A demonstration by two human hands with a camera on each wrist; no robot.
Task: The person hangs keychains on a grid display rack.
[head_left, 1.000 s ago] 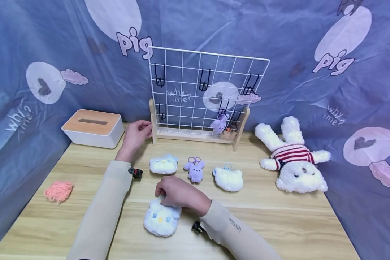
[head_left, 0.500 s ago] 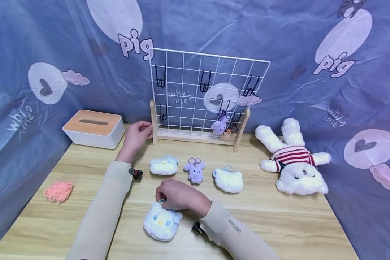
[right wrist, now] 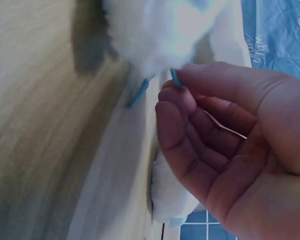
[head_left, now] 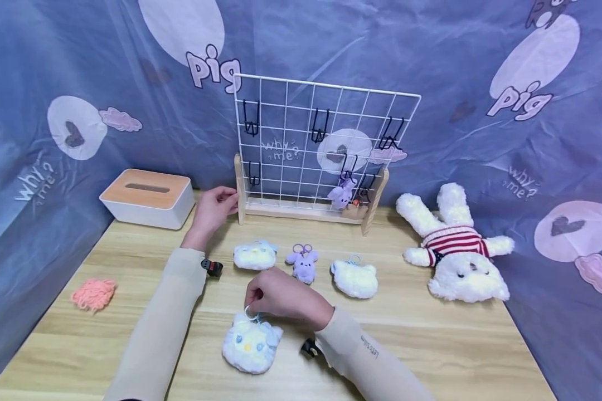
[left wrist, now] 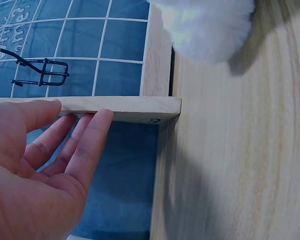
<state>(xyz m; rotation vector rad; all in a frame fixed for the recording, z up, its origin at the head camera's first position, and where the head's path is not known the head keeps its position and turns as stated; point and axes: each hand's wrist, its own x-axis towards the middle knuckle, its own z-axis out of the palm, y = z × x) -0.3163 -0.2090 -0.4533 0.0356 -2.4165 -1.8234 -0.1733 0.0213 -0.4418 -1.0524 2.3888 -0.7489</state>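
Cat plush [head_left: 251, 348]: near side of the table [head_left: 456, 340]; whether lifted, I couldn't tell.
Right hand [head_left: 286, 297]: pinched the plush's blue ring [right wrist: 176, 78].
Left hand [head_left: 213, 209]: fingers nearly straight, thumb apart, tips at the wooden post [head_left: 240, 192].
Slip risk: so thin a ring might have slid free.
Rack [head_left: 301, 211] risk: a careless push could have shifted it.
Tissue box [head_left: 147, 195]: slotted lid on, contents hidden.

Pale wood-grain surface [head_left: 461, 351], and kinda wrinkly blue-grey fabric [head_left: 301, 36] along the far, left and right sides, printed with "pig" and "why me?" lettering [head_left: 213, 72], whitish ovals [head_left: 597, 234] and pink clouds [head_left: 120, 120].
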